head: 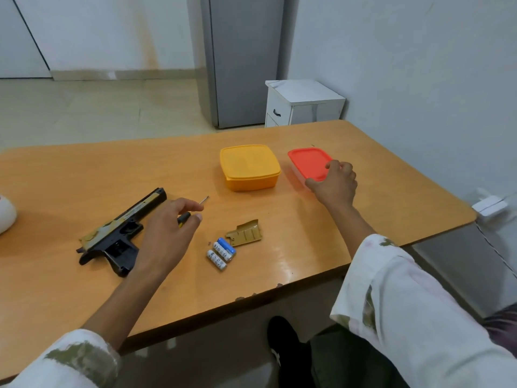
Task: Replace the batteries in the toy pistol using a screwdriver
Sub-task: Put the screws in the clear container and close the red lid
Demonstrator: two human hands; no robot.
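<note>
Nearby | yellow box (249, 168) beside red-lidded box (307, 161) | 3 batteries (221, 254) just beside cover (245, 236)

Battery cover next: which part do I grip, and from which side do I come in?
Probably pinch the battery cover across its two long edges, coming from above at its right end. It lies ribs up on the table, and the blue battery crowds its left end, so the right leaves fingers room.
</note>
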